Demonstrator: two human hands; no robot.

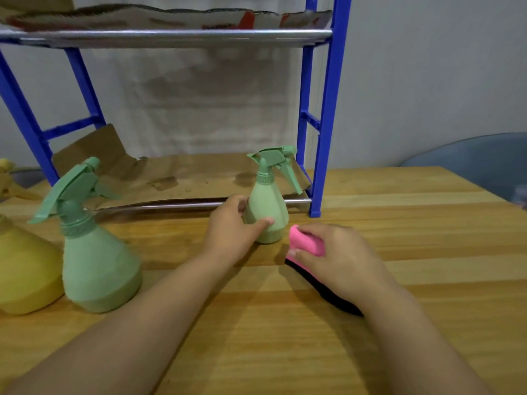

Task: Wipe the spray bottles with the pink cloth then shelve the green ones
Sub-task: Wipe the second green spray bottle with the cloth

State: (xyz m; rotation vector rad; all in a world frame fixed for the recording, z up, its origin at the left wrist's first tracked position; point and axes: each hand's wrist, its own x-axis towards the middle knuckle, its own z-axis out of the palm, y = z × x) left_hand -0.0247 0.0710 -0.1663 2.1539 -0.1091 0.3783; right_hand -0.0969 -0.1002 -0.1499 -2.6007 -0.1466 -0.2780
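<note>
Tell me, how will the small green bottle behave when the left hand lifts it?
The small green bottle looks like stiff plastic, probably light. Its wide base should stand steady, though the trigger top could tip it. The left hand wraps its smooth body, so it may slip slightly.

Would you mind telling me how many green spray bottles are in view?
2. A small pale green plastic spray bottle stands before the blue shelf, held by the left hand; a larger green spray bottle stands at the table's left.
</note>
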